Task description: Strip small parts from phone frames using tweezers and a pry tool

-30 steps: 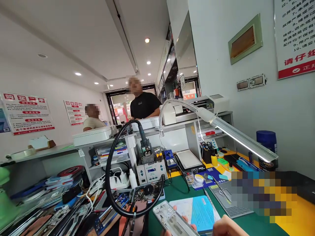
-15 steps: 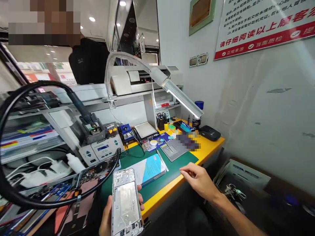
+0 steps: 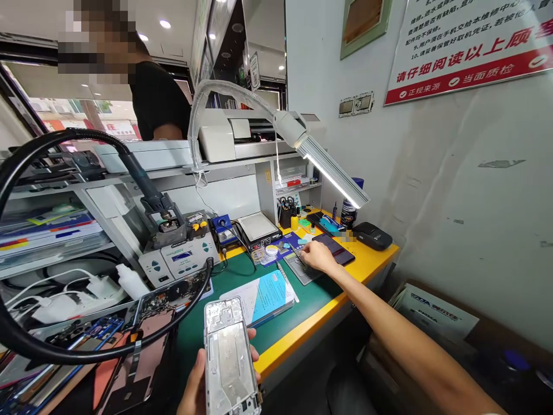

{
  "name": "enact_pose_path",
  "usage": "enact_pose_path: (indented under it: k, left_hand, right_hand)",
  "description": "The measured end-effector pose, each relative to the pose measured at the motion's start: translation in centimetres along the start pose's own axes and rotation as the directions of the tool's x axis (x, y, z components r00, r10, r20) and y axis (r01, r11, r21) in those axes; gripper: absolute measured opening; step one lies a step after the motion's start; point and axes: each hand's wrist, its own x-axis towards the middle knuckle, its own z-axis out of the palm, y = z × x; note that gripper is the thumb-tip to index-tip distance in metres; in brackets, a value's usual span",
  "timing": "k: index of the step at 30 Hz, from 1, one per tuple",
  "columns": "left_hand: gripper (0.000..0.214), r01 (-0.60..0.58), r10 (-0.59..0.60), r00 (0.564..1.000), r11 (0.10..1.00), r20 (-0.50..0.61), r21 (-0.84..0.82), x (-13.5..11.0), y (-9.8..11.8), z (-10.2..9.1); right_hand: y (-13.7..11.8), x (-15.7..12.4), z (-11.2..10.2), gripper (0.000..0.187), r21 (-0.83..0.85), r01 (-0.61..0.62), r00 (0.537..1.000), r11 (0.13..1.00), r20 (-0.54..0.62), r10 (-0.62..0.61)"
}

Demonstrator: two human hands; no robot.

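My left hand [image 3: 195,380] holds a silver phone frame [image 3: 231,360] upright, its bare inner side facing me; fingers wrap round its right edge. The battery bay and the camera cut-outs at the top are visible. Across the bench, my right hand [image 3: 318,256] is over a grey perforated mat [image 3: 302,274], with fingers closed at the end of a pair of tweezers [image 3: 295,250]. The fingertips are partly hidden by the hand. Just right of that hand lies a dark phone or screen [image 3: 339,251].
A booklet [image 3: 263,300] lies on the green mat [image 3: 233,271] with a thin tool beside it. A black hose [image 3: 8,230] loops at left by a soldering station [image 3: 179,259]. A lit lamp [image 3: 332,173] hangs over the bench. Another person [image 3: 158,98] stands behind the shelf.
My right hand has moved forward from the bench's front edge to the tweezers on the grey mat. My left hand still holds the phone frame. The person behind has shifted and leaned.
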Motion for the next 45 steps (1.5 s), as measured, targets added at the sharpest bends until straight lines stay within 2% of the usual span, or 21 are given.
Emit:
enact_pose_path:
  k: [3, 7, 11, 14, 18, 23, 26, 29, 32, 35, 38, 40, 45]
  left_hand:
    - [0.054, 0.018, -0.017, 0.999, 0.999, 0.031, -0.035, -0.1, -0.1, 0.0]
    - [0.056, 0.015, -0.015, 0.998, 1.0, 0.058, -0.01, 0.2, -0.1, -0.4]
    - [0.057, 0.009, -0.009, 0.997, 1.0, 0.07, -0.002, 0.3, 0.0, -0.5]
    - [0.057, -0.01, 0.01, 0.996, 1.0, 0.085, -0.002, 0.4, 0.0, -0.6]
    - [0.062, 0.032, -0.028, 0.991, 0.999, 0.131, -0.031, 0.6, -0.2, -1.1]
    - [0.069, 0.003, 0.02, 0.973, 0.995, 0.231, -0.096, 1.0, -0.5, -0.8]
    - [0.069, -0.051, 0.07, 0.98, 0.993, 0.186, -0.105, 1.4, -0.7, -0.7]
    - [0.073, -0.061, 0.078, 0.981, 0.993, 0.177, -0.103, 1.7, -0.8, -0.8]
    - [0.077, -0.048, 0.07, 0.98, 0.991, 0.186, -0.122, 1.8, -1.0, -1.2]
    - [0.075, -0.014, 0.044, 0.981, 0.988, 0.187, -0.156, 1.8, -1.2, -1.6]
    - [0.067, -0.003, 0.038, 0.985, 0.98, 0.17, -0.2, 1.8, -1.4, -1.9]
    - [0.062, 0.002, 0.034, 0.987, 0.974, 0.156, -0.227, 1.8, -1.4, -2.0]
    - [0.051, -0.004, 0.034, 0.994, 0.96, 0.104, -0.28, 1.7, -1.5, -2.4]
  right_hand:
    - [-0.6, 1.4, 1.2, 0.032, -0.007, -0.039, 0.999, 0.999, 0.028, 0.039]
    - [-0.3, 1.7, 1.8, 0.032, 0.072, -0.074, 0.997, 0.995, 0.032, 0.071]
    - [0.2, 1.3, 1.2, 0.031, 0.244, -0.084, 0.996, 0.966, 0.025, 0.08]
    - [0.3, 0.2, 0.4, 0.03, 0.416, -0.066, 0.998, 0.907, 0.032, 0.058]
    - [0.7, -3.0, -0.6, 0.028, 0.657, -0.056, 0.998, 0.752, 0.066, 0.017]
    - [0.9, -8.5, -2.1, 0.033, 0.884, -0.064, 0.992, 0.463, 0.106, -0.065]
    - [-0.1, -11.4, -2.5, 0.03, 0.958, -0.042, 0.992, 0.282, 0.074, -0.101]
    - [-2.6, -14.2, -1.6, 0.019, 0.982, -0.026, 0.991, 0.189, 0.049, -0.122]
    - [-6.3, -17.1, 0.2, 0.02, 0.98, 0.0, 0.984, 0.199, 0.036, -0.174]
    - [-9.9, -19.3, 2.0, 0.016, 0.879, 0.252, 0.943, 0.404, -0.13, -0.306]
    - [-12.3, -20.1, 3.6, 0.018, 0.734, 0.472, 0.863, 0.488, -0.272, -0.426]
    - [-13.1, -20.0, 4.5, 0.021, 0.666, 0.548, 0.817, 0.506, -0.298, -0.493]
    - [-13.4, -19.2, 5.9, 0.027, 0.615, 0.621, 0.755, 0.486, -0.302, -0.582]
